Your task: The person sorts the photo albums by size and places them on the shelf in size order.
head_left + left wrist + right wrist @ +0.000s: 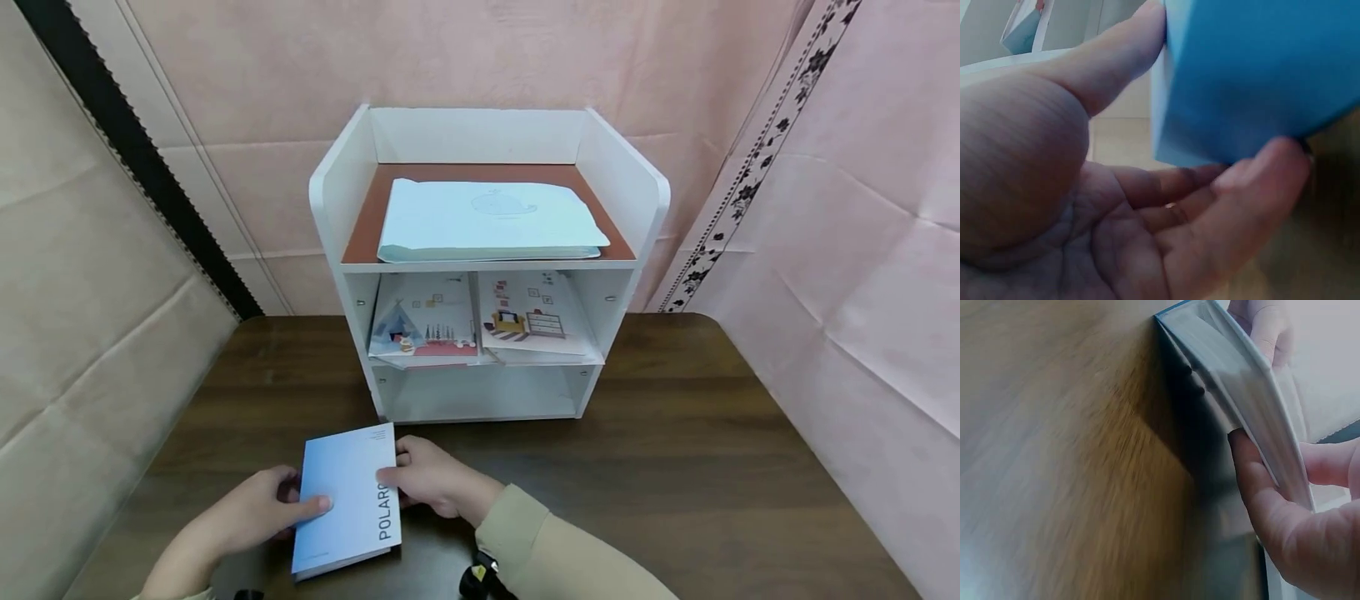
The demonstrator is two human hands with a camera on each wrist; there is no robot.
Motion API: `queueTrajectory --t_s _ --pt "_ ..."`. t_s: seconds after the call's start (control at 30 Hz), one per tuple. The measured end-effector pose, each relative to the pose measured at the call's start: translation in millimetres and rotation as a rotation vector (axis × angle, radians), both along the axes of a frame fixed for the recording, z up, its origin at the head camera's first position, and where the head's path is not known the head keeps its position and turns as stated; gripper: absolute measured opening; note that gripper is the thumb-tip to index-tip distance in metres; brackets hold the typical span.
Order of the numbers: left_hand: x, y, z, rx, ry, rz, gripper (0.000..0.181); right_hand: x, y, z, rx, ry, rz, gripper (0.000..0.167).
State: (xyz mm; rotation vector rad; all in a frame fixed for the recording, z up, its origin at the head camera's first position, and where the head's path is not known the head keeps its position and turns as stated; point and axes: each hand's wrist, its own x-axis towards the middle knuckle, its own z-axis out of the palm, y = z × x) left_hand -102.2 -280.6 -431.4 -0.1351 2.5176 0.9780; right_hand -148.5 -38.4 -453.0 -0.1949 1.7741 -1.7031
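Observation:
A light blue book (345, 500) with "POLARO" lettering along its right side is held above the table between both hands. My left hand (255, 512) grips its left edge, thumb on the cover and fingers underneath; the left wrist view shows the blue underside (1260, 75) against those fingertips. At the opposite edge, my right hand (435, 477) pinches the book with its thumb on top. From the right wrist, the book's page edges (1254, 400) show, with fingers on both sides of it.
Behind the hands a white shelf unit (480, 396) stands on the dark wooden table (675, 467). A pale blue item with a whale drawing (487, 221) lies on its top. Two illustrated white booklets (423, 321) fill the middle level. Pale cloth (847, 250) hangs around the table.

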Motion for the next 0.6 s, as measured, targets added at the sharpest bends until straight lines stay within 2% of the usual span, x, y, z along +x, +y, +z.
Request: queueTrajectory --t_s 0.07,0.23,0.37,0.6 --pt "2.1 1.5 -1.7 0.093 -0.012 0.012 0.084 0.5 8.7 1.7 -0.009 0.010 0.006 0.027" --pt "3.6 12.9 -5.0 0.299 -0.038 -0.007 0.085 -2.1 34.5 8.9 -0.034 0.014 0.027 0.031" --pt "2.2 28.1 -7.5 0.394 -0.035 0.005 0.086 -5.1 56.8 13.7 -0.068 0.015 0.046 0.037" --pt "-1.7 58.2 -11.4 0.520 0.039 0.036 0.084 -10.5 92.7 19.9 -0.092 0.031 0.041 0.047"
